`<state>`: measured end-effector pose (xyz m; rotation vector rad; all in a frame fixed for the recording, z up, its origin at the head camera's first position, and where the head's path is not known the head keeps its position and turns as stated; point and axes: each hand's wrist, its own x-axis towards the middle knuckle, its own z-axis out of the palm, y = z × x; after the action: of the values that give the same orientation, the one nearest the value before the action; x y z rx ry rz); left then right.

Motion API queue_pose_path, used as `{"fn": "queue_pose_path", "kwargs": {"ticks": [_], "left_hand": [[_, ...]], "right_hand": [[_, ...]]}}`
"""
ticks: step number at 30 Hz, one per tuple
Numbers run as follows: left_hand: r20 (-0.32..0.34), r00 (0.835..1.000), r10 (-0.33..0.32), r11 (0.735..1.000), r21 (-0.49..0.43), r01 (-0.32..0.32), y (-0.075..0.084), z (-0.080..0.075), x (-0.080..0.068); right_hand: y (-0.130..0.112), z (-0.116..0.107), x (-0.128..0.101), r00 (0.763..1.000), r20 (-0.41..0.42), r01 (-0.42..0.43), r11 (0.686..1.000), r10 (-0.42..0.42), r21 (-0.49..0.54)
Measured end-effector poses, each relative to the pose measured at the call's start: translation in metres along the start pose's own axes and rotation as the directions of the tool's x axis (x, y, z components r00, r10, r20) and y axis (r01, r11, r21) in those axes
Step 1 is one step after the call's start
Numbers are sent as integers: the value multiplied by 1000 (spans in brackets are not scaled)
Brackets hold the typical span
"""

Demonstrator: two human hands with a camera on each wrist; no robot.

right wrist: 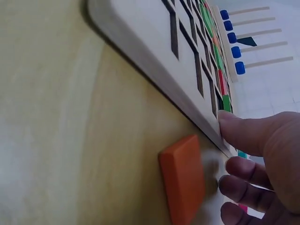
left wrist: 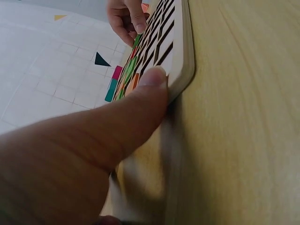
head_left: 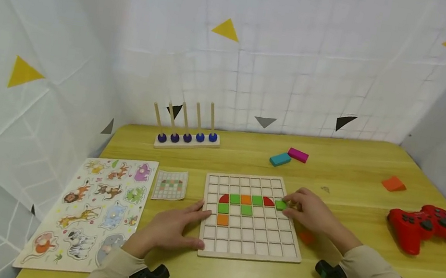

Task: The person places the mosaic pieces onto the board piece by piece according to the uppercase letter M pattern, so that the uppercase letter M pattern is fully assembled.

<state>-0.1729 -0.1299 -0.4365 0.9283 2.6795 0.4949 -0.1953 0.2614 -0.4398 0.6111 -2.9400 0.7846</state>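
Observation:
A wooden grid board (head_left: 232,247) lies on the table with green, orange and red pieces in its cells. My right hand (head_left: 313,212) is at the board's right side, pinching a green square tile (head_left: 280,205) between thumb and fingers at the end of the coloured row. Its thumb (right wrist: 243,131) is beside the green tile in the right wrist view. Along the board's left edge rests my left hand (head_left: 171,228), fingers and thumb spread and touching the rim. An orange piece (right wrist: 183,180) lies on the table below my right hand. A small pattern card (head_left: 170,185) lies left of the board.
An animal puzzle board (head_left: 99,202) lies at the left. Behind are a peg stand with blue beads (head_left: 187,139), a teal block (head_left: 280,159) and a magenta block (head_left: 298,155). At right are a red game controller (head_left: 427,229) and an orange piece (head_left: 394,184).

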Motion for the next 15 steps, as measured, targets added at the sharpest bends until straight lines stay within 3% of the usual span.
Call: {"fn": "queue_pose_path", "kwargs": {"ticks": [15], "left_hand": [[-1,1000,6,1000,-4,-6,-1,1,1]], "right_hand": [[-22,4,3,998,39,54,998,-56,29]]}}
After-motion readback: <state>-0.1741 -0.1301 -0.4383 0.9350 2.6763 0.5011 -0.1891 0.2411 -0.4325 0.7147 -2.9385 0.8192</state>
